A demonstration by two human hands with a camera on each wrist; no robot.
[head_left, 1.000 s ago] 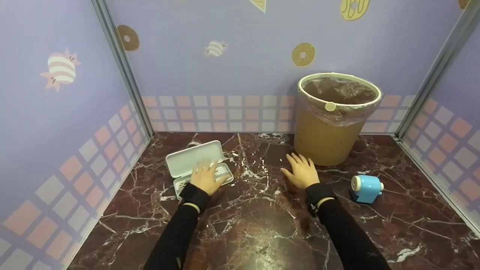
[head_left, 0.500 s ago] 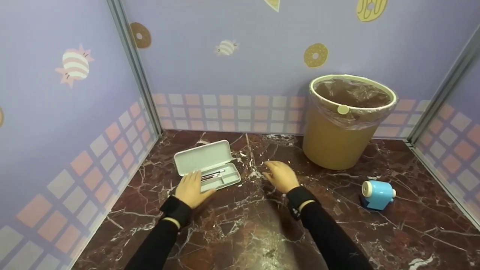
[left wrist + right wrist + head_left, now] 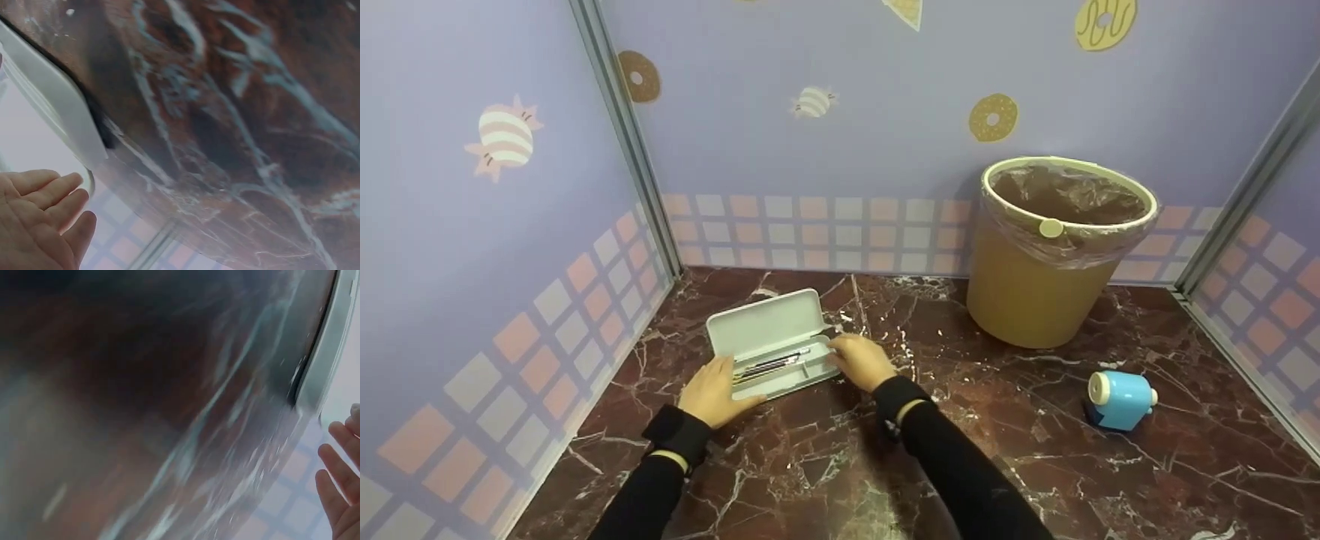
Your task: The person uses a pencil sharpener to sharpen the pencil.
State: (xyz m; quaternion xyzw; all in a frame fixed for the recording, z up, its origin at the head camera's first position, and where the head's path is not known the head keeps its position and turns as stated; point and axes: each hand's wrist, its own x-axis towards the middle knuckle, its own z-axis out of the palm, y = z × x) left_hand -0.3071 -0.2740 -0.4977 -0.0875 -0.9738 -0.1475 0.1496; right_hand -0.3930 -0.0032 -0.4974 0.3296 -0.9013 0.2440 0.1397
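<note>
A: Head view: where is the case?
B: The white case (image 3: pixel 784 381), lid (image 3: pixel 769 324) raised, pencils (image 3: pixel 769 366) within, lies on the marble table (image 3: pixel 802 484) between left hand (image 3: pixel 711 394) and right hand (image 3: pixel 864 362).
A: Left wrist view?
B: Fingers straight, slightly spread, near the case wall; no pinch shows.
A: Right wrist view?
B: Fingers spread likewise; contact cannot be told. Even, gentle pressure from both ends would probably best steady the case.

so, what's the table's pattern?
The table is dark red-brown with irregular white marble-like veins; the head view shows it best.
</note>
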